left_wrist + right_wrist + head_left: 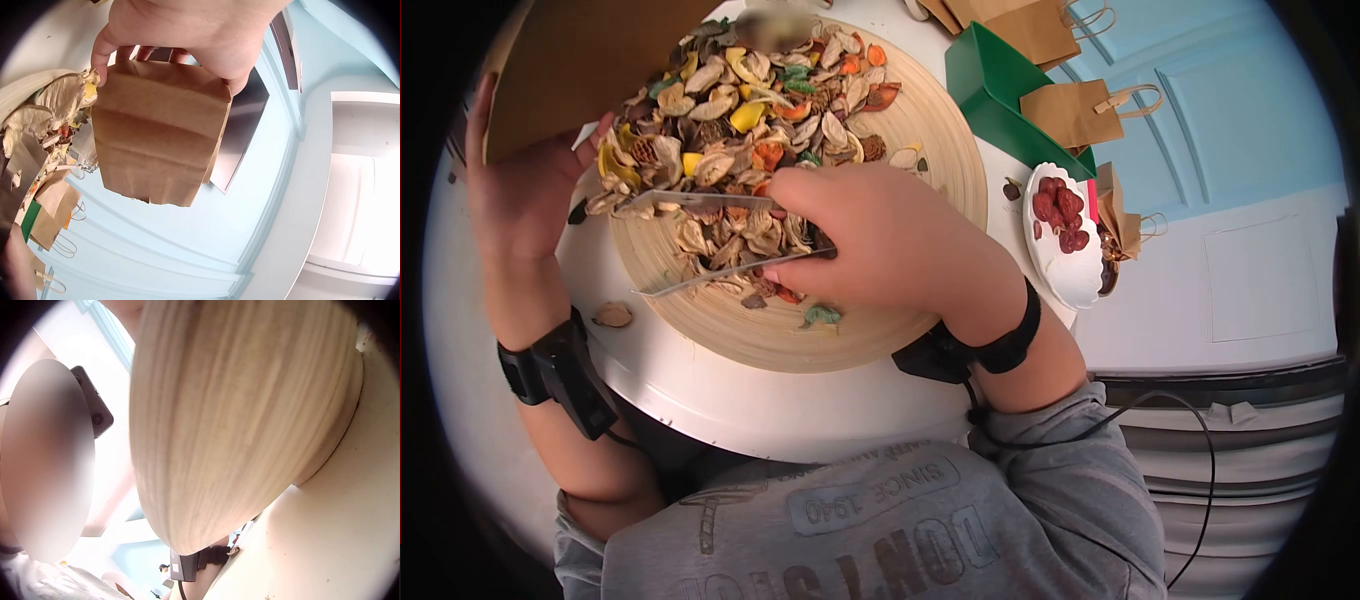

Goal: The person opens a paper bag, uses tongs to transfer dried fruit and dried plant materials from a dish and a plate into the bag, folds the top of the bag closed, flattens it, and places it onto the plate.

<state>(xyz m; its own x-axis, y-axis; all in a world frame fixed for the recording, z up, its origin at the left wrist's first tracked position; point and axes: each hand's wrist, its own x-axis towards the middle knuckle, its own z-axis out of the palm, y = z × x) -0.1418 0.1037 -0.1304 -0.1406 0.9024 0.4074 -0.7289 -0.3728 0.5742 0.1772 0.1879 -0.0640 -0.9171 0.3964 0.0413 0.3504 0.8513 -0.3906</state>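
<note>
Right hand (880, 235) is clenched round a pair of flat metal tongs (700, 240), blades spread and lying in the heap of dried petals, husks and orange and yellow peel (740, 130) that fills the wide, shallow pale wooden bowl (940, 140). Bowl sits on the white round desk (730, 390).

Left hand (187, 31) pinches the rim of a brown kraft paper bag (159, 134), thumb on one side and fingers on the other, held up beside the bowl's far left edge. Whether the bag's mouth is open cannot be read from the head view.

Risks, as judged:
- Tong blades are thin and smooth; light, curled pieces may slip out in transit. Two bits already lie on the desk near the bowl: a tan husk (612, 315) and a small dark piece (1012, 188).
- Bag is gripped at one edge only, so its mouth may sag shut or tilt.
- A scalloped white dish of red dates (1065, 275) stands close to the right forearm; a wide elbow swing could knock it.
- Wrist cable trails under the right arm and may snag.
</note>
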